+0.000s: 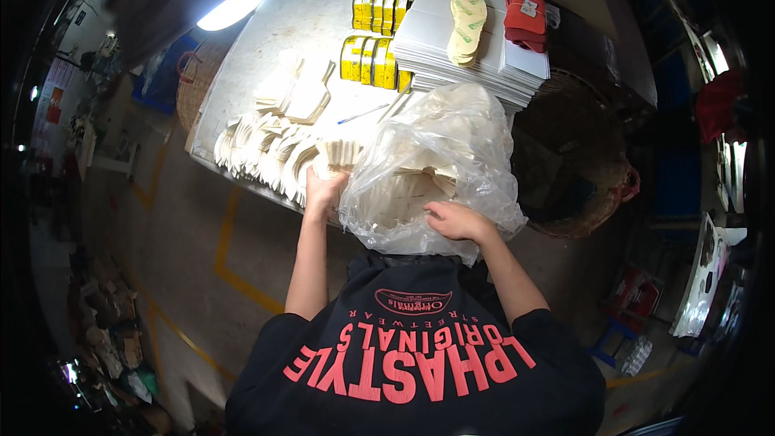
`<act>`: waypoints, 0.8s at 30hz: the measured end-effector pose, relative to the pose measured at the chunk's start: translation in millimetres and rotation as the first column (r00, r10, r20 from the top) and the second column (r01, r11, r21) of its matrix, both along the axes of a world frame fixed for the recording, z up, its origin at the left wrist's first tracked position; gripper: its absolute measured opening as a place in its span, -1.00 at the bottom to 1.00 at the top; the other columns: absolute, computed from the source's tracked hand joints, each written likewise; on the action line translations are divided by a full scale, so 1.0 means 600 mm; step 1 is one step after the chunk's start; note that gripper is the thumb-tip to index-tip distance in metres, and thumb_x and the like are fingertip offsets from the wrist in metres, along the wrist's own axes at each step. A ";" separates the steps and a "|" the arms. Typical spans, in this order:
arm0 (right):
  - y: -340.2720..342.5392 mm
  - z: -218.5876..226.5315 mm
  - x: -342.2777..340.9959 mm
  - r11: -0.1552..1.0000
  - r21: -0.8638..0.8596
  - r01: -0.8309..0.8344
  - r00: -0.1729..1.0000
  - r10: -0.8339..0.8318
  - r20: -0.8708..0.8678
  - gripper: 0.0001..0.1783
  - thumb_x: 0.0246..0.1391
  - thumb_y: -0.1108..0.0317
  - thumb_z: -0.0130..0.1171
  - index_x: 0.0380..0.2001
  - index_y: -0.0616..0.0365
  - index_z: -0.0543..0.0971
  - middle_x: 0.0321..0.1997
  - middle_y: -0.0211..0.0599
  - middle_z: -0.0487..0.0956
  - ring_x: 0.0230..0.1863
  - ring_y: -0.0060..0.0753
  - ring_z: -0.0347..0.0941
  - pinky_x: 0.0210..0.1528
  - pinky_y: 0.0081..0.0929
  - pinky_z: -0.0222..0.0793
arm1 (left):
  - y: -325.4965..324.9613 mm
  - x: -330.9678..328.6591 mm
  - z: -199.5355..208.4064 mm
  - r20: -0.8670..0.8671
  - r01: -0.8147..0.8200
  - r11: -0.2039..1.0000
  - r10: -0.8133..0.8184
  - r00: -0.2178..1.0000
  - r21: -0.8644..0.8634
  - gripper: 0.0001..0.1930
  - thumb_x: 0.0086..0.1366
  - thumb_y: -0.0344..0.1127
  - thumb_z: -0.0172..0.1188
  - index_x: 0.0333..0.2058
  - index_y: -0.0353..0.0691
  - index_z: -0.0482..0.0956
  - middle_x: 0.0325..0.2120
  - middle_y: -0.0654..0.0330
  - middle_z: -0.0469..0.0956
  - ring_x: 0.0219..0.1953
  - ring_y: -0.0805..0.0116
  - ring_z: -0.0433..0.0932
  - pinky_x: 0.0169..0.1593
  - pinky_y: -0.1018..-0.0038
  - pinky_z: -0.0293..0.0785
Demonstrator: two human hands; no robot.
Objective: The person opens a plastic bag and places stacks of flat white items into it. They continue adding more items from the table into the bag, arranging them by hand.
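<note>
My left hand [324,187] is closed around a bundle of cream insoles [339,153] at the table's front edge, left of the bag's mouth. A clear plastic bag [476,133] lies on its side on the table, its mouth toward me. More cream pieces [437,181] show inside it. My right hand [458,221] is at the lower right rim of the mouth, fingers bent against the film; whether they pinch it is not clear. Left of my left hand, a long row of cream insoles [266,149] runs along the edge. Smaller stacks [311,93] lie behind it.
Yellow tins [368,60] stand at the back, beside a pile of white sheets [428,24] bearing a patterned insole stack [466,24] and a red bundle [525,18]. A blue pen [362,115] lies mid-table. A wicker basket [593,218] stands right; a lamp [234,4] glows upper left.
</note>
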State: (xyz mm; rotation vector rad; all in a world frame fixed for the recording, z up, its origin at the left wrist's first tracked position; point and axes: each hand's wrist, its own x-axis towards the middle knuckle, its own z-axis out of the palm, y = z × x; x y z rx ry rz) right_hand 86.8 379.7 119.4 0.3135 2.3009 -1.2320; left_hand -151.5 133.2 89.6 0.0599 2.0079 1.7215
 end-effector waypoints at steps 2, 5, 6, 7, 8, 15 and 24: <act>0.000 -0.001 0.000 1.000 -0.002 0.002 1.000 -0.002 -0.005 -0.41 0.33 0.07 0.01 0.28 0.22 0.46 0.19 0.15 0.58 0.22 0.17 0.49 0.25 -0.11 0.40 | -0.013 -0.003 0.010 0.102 0.007 0.990 -0.022 0.995 0.140 -0.43 0.04 -0.55 0.48 0.07 -0.32 0.51 -0.13 0.11 0.67 -0.15 0.32 0.67 -0.07 0.33 0.63; 0.000 -0.001 0.002 1.000 0.004 0.011 1.000 -0.011 -0.011 -0.41 0.33 0.07 0.01 0.27 0.23 0.47 0.16 0.14 0.60 0.19 0.17 0.51 0.23 -0.11 0.42 | -0.032 0.004 0.021 0.123 0.018 0.966 -0.051 0.991 0.257 -0.46 0.06 -0.57 0.45 0.05 -0.31 0.51 -0.11 0.12 0.66 -0.14 0.30 0.67 -0.06 0.34 0.62; 0.000 -0.001 0.002 1.000 0.002 0.015 1.000 -0.015 -0.006 -0.41 0.33 0.07 0.01 0.27 0.22 0.47 0.15 0.14 0.60 0.19 0.17 0.51 0.23 -0.11 0.42 | -0.037 0.009 0.022 0.194 -0.062 0.979 0.024 0.981 0.194 -0.48 0.12 -0.57 0.41 0.08 -0.30 0.51 -0.06 0.12 0.63 -0.05 0.29 0.64 0.03 0.31 0.59; 0.000 0.000 0.003 1.000 -0.001 0.020 1.000 -0.020 -0.002 -0.41 0.33 0.07 0.02 0.27 0.22 0.47 0.15 0.14 0.60 0.18 0.17 0.52 0.23 -0.11 0.42 | -0.042 0.011 0.021 0.257 -0.054 0.969 -0.010 0.966 0.240 -0.47 0.15 -0.55 0.40 0.12 -0.29 0.49 -0.04 0.13 0.63 -0.01 0.28 0.61 0.08 0.29 0.57; 0.000 0.001 0.003 1.000 0.006 0.016 1.000 -0.016 -0.006 -0.42 0.34 0.07 0.02 0.27 0.22 0.47 0.15 0.14 0.61 0.19 0.15 0.52 0.24 -0.12 0.42 | -0.048 0.009 0.020 0.318 -0.049 0.957 -0.046 0.947 0.284 -0.46 0.19 -0.52 0.38 0.16 -0.28 0.47 -0.03 0.13 0.62 0.04 0.27 0.59 0.12 0.26 0.54; -0.003 0.012 0.009 1.000 0.011 0.027 1.000 -0.027 -0.013 -0.43 0.38 0.04 0.02 0.28 0.20 0.47 0.17 0.13 0.60 0.22 0.14 0.51 0.26 -0.13 0.41 | -0.094 -0.002 0.038 0.315 -0.003 0.969 -0.077 0.946 0.246 -0.54 0.26 -0.49 0.37 0.14 -0.31 0.54 -0.03 0.15 0.65 0.02 0.30 0.61 0.07 0.30 0.53; -0.001 0.040 0.009 0.993 -0.091 0.073 0.993 -0.081 -0.090 -0.45 0.39 0.04 0.03 0.26 0.18 0.50 0.17 0.06 0.62 0.18 0.05 0.55 0.23 -0.20 0.44 | -0.148 -0.013 0.140 0.032 0.076 0.941 -0.091 0.995 0.329 -0.51 0.22 -0.62 0.38 0.14 -0.36 0.53 -0.01 0.11 0.65 0.05 0.27 0.64 0.10 0.33 0.58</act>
